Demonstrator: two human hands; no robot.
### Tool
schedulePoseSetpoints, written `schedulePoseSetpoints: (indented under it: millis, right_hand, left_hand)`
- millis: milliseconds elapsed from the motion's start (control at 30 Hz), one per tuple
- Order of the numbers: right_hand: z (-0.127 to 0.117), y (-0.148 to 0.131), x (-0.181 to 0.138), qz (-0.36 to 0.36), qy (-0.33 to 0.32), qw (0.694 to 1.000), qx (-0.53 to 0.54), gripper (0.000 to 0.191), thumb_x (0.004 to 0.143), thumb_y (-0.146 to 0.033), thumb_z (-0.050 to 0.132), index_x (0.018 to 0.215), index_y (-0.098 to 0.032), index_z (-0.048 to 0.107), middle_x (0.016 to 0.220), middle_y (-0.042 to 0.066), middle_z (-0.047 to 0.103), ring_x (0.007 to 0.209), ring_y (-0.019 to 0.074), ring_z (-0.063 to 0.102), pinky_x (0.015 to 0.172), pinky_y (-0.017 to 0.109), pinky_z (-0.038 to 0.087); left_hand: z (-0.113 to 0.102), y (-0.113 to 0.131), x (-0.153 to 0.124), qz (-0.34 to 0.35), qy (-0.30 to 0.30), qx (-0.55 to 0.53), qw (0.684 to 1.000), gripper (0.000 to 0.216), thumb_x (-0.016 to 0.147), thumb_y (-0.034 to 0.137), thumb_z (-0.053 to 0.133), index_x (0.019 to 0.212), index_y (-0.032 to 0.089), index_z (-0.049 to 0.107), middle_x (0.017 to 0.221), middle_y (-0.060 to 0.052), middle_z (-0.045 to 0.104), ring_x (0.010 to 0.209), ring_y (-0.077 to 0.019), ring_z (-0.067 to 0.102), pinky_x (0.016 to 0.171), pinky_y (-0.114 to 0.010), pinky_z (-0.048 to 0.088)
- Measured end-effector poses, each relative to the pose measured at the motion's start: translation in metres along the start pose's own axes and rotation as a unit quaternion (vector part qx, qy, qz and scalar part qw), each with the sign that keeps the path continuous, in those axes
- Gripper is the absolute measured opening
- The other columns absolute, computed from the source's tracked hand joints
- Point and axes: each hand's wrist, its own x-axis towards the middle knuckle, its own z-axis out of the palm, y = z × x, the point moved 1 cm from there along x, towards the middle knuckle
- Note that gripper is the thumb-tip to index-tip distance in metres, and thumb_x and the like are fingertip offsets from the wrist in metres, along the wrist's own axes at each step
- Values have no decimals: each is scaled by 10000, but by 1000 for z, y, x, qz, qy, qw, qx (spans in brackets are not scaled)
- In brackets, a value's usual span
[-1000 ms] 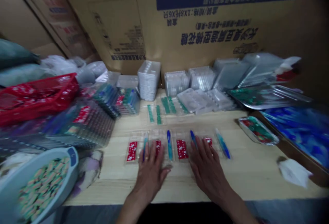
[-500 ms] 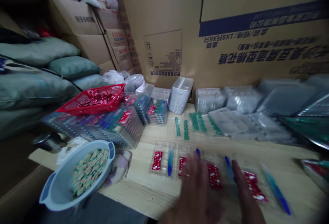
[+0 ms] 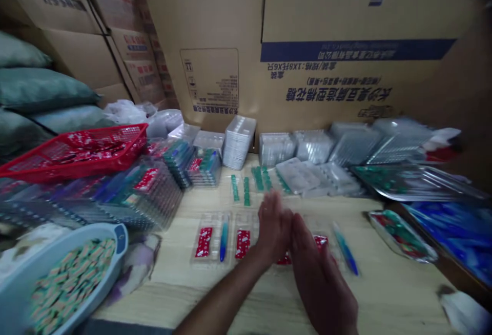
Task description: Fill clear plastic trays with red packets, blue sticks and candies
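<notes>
A row of clear plastic blister trays (image 3: 215, 232) lies on the wooden table (image 3: 384, 294), each holding a red patterned packet (image 3: 204, 234) and a blue-green pen-like tool (image 3: 224, 233). My left hand (image 3: 272, 225) reaches across over the middle trays, fingers stretched flat and together. My right hand (image 3: 321, 278) lies beside it, flat and open, covering the trays to the right. Another blue tool (image 3: 346, 249) shows just right of my right hand. Both hands are blurred by motion.
A red basket (image 3: 77, 145) sits on stacks of filled trays (image 3: 149, 191) at left. A light blue tub (image 3: 57, 268) of small pieces is at front left. Empty clear trays (image 3: 307, 173), green strips (image 3: 246, 189) and big cardboard boxes (image 3: 326, 58) stand behind. A metal tray (image 3: 402, 230) lies at right.
My head has swung back to the right. My left hand has moved forward over the middle trays, close beside my right hand, both still flat.
</notes>
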Motion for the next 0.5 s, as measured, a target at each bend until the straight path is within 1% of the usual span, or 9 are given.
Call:
schedulePoseSetpoints:
  millis: [67, 133, 200, 267, 300, 367, 433, 467, 500]
  right_hand:
    - [-4, -9, 5, -10, -1, 1000, -23, 600, 1035, -302, 148, 1632, -344, 90, 1636, 25, 297, 1524, 228, 224, 1210, 557, 261]
    - [0, -7, 18, -44, -1, 998, -40, 631, 1027, -381, 195, 1638, -287, 69, 1670, 62, 194, 1548, 285, 99, 1214, 622, 159]
    - [7, 10, 32, -66, -3, 995, -69, 647, 1018, -429, 179, 1635, -248, 111, 1672, 99, 172, 1548, 320, 68, 1194, 665, 97]
    - [8, 37, 46, -19, 3, 994, -104, 630, 1020, -424, 117, 1618, -242, 195, 1670, 108, 178, 1546, 313, 90, 1181, 670, 103]
    - [4, 51, 51, 26, 6, 992, -122, 638, 1017, -444, 105, 1598, -232, 262, 1669, 115, 179, 1544, 320, 98, 1175, 670, 116]
    - [-11, 77, 55, 126, 1, 978, -165, 702, 990, -546, 170, 1563, -181, 346, 1664, 158, 168, 1536, 360, 116, 1162, 672, 161]
    - [-35, 93, 53, 213, 7, 955, -205, 793, 939, -620, 256, 1551, -128, 362, 1646, 213, 182, 1518, 398, 167, 1143, 683, 213]
    - [-47, 98, 49, 243, 13, 944, -221, 816, 924, -628, 274, 1550, -112, 363, 1634, 231, 208, 1510, 402, 198, 1139, 681, 233]
    - [-58, 101, 43, 263, 15, 936, -233, 817, 923, -622, 269, 1548, -106, 369, 1621, 237, 239, 1502, 396, 227, 1141, 671, 247]
  left_hand:
    - [3, 6, 8, -153, 35, -164, 974, 666, 1031, 518, 237, 1576, 137, 201, 1683, -162, 176, 1574, -300, 63, 1272, -584, 87]
    - [7, 25, 5, -211, 7, -331, 920, 701, 1029, 563, 143, 1565, 123, 244, 1655, -165, 270, 1553, -290, 198, 1257, -558, 206]
    - [7, 48, -7, -196, -17, -432, 880, 790, 1006, 596, 16, 1557, 102, 291, 1592, -169, 401, 1493, -277, 358, 1218, -525, 319]
    - [-1, 65, -28, -130, -40, -482, 866, 776, 1007, 619, 90, 1518, 123, 400, 1528, -157, 497, 1442, -275, 441, 1192, -501, 365]
    - [-9, 70, -42, -92, -56, -479, 871, 711, 1010, 620, 211, 1477, 152, 473, 1500, -142, 532, 1425, -275, 463, 1186, -486, 374]
    - [-35, 66, -71, -28, -80, -389, 917, 533, 980, 550, 474, 1365, 206, 603, 1446, -115, 588, 1384, -269, 506, 1171, -449, 392]
    - [-72, 47, -99, 14, -40, -215, 976, 415, 957, 447, 582, 1300, 223, 651, 1406, -111, 618, 1340, -253, 544, 1154, -423, 411]
    - [-92, 33, -110, 26, 2, -111, 994, 373, 974, 404, 558, 1283, 221, 659, 1384, -114, 631, 1329, -249, 550, 1154, -429, 411]
    - [-111, 17, -120, 29, 42, 2, 999, 351, 992, 375, 519, 1273, 222, 664, 1347, -116, 653, 1312, -254, 560, 1145, -447, 420]
